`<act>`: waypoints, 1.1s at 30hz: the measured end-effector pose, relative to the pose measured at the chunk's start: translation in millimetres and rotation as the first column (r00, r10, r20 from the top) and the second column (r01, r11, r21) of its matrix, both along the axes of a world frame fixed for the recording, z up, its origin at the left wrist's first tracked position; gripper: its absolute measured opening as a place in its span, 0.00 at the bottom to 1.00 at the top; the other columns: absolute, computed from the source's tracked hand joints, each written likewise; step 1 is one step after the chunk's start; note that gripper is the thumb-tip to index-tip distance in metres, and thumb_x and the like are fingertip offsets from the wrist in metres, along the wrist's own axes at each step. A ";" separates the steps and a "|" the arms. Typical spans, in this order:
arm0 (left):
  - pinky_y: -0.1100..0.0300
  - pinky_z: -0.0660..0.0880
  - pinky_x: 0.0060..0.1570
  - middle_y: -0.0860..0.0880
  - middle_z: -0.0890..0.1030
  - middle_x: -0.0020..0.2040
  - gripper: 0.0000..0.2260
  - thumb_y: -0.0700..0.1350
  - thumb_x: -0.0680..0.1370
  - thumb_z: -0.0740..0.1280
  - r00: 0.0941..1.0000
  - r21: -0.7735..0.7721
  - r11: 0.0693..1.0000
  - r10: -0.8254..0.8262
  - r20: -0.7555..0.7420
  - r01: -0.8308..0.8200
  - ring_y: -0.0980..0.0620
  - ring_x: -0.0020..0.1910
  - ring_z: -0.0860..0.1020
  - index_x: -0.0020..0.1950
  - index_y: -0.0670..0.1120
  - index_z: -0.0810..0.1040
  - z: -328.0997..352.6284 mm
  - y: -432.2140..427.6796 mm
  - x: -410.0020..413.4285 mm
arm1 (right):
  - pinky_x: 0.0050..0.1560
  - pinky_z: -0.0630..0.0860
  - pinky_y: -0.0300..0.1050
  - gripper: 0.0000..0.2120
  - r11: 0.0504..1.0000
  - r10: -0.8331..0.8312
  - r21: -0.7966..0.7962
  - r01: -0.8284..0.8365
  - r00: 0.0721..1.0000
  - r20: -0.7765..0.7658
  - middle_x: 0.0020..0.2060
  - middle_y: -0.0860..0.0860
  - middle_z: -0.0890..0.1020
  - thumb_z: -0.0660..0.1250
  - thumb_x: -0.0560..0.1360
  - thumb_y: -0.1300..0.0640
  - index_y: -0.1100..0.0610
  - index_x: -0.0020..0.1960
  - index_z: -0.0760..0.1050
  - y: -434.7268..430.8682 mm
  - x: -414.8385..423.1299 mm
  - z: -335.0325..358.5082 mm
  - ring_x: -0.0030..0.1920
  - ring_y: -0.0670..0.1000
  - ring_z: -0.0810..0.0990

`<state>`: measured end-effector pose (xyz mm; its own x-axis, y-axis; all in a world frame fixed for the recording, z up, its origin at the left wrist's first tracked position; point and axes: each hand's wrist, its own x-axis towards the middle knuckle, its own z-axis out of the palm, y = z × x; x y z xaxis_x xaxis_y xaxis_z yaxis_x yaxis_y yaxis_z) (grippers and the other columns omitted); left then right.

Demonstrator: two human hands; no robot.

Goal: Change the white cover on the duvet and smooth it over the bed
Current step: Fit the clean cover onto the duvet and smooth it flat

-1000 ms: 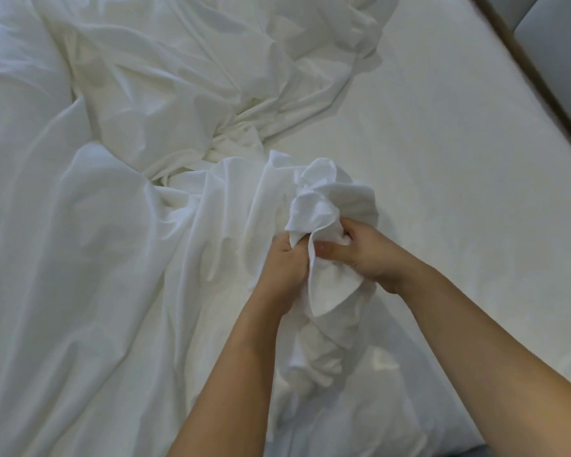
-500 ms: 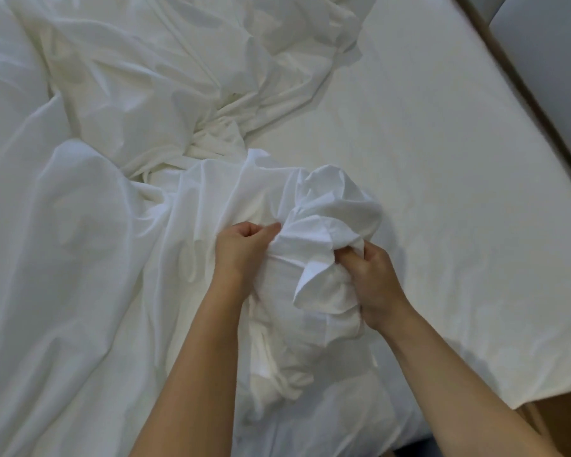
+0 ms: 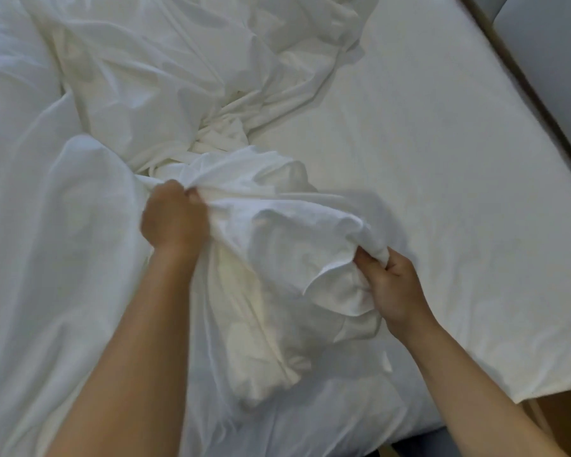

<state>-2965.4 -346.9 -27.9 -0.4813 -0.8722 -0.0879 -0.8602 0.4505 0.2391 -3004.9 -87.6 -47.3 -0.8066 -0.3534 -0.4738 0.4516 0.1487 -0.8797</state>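
— What lay before us?
— The bed point(image 3: 442, 166), its right half bare sheet. The white cover point(image 3: 152, 80) was heaped over the left and far side. With all of it white, we could not tell how much of that heap was cover.
— And the part we held?
— A bunched fold point(image 3: 287, 245) stretched between our hands. Its long axis ran from far left to near right.
— The hands themselves?
— Our left hand point(image 3: 173, 222) was fisted on the far-left end. Our right hand point(image 3: 398, 288) had its fingers and thumb curled round the near-right end. We judged that the loose bulk lay far and left, nearer the left hand.
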 end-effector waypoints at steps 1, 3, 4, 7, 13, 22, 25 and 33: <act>0.51 0.68 0.45 0.36 0.77 0.54 0.14 0.46 0.79 0.57 0.996 -0.025 1.000 0.001 0.084 0.001 0.36 0.52 0.76 0.53 0.37 0.75 0.9 -7.3 4.9 | 0.37 0.77 0.35 0.09 1.000 0.023 0.003 -0.023 1.000 0.009 0.36 0.45 0.84 0.66 0.76 0.53 0.48 0.38 0.82 1.0 4.0 -1.0 0.39 0.43 0.82; 0.48 0.70 0.48 0.37 0.73 0.57 0.13 0.45 0.78 0.60 0.989 -0.047 0.996 -0.075 0.129 0.081 0.36 0.54 0.74 0.58 0.38 0.72 3.4 3.1 7.4 | 0.36 0.77 0.34 0.08 0.997 0.071 -0.006 -0.071 0.997 0.017 0.37 0.44 0.84 0.66 0.75 0.51 0.44 0.39 0.82 -2.9 9.1 0.6 0.39 0.42 0.82; 0.47 0.70 0.48 0.38 0.73 0.57 0.14 0.46 0.77 0.63 0.989 -0.068 0.990 -0.118 0.084 0.124 0.37 0.55 0.73 0.59 0.39 0.72 6.2 16.5 7.4 | 0.36 0.76 0.33 0.08 0.997 0.075 -0.013 -0.075 0.997 0.014 0.36 0.43 0.84 0.66 0.75 0.50 0.43 0.39 0.81 -5.8 8.7 1.8 0.38 0.41 0.82; 0.51 0.69 0.48 0.43 0.74 0.52 0.19 0.56 0.74 0.66 0.977 0.026 0.982 -0.181 -0.114 0.185 0.43 0.52 0.73 0.56 0.44 0.73 15.4 57.2 9.3 | 0.35 0.74 0.30 0.09 0.996 0.079 -0.038 -0.079 0.997 -0.007 0.38 0.41 0.84 0.66 0.76 0.52 0.40 0.40 0.81 -12.5 1.2 5.5 0.40 0.39 0.82; 0.57 0.59 0.31 0.45 0.72 0.33 0.14 0.45 0.77 0.59 0.966 0.435 0.863 -0.246 -0.086 0.258 0.41 0.37 0.70 0.33 0.45 0.62 -7.3 97.1 14.2 | 0.39 0.75 0.29 0.12 0.988 0.151 -0.014 -0.152 0.988 -0.031 0.41 0.39 0.84 0.63 0.78 0.51 0.36 0.42 0.80 -20.8 0.2 4.4 0.42 0.38 0.81; 0.55 0.65 0.38 0.45 0.74 0.49 0.12 0.51 0.80 0.60 0.980 0.002 1.000 -0.014 -0.199 0.015 0.46 0.43 0.73 0.52 0.43 0.72 -2.9 55.7 35.3 | 0.36 0.72 0.36 0.11 0.976 0.214 -0.011 -0.215 0.973 -0.087 0.37 0.52 0.77 0.64 0.77 0.56 0.65 0.45 0.74 -30.7 8.5 -1.4 0.36 0.45 0.74; 0.62 0.64 0.35 0.54 0.74 0.42 0.15 0.60 0.73 0.63 0.929 0.087 0.991 -0.060 -0.365 0.098 0.55 0.37 0.71 0.45 0.49 0.70 11.2 89.8 43.5 | 0.39 0.74 0.39 0.13 0.979 0.200 -0.023 -0.202 0.978 -0.054 0.39 0.54 0.79 0.66 0.76 0.52 0.63 0.48 0.75 -33.7 3.2 3.2 0.38 0.48 0.77; 0.63 0.78 0.39 0.56 0.83 0.41 0.11 0.57 0.72 0.69 0.922 0.759 0.600 0.089 -0.377 0.253 0.61 0.40 0.81 0.47 0.52 0.79 -0.5 129.6 34.2 | 0.52 0.79 0.50 0.28 0.957 0.190 -0.264 -0.119 0.945 0.264 0.48 0.64 0.81 0.59 0.73 0.41 0.65 0.55 0.77 -47.2 -2.8 9.0 0.51 0.59 0.82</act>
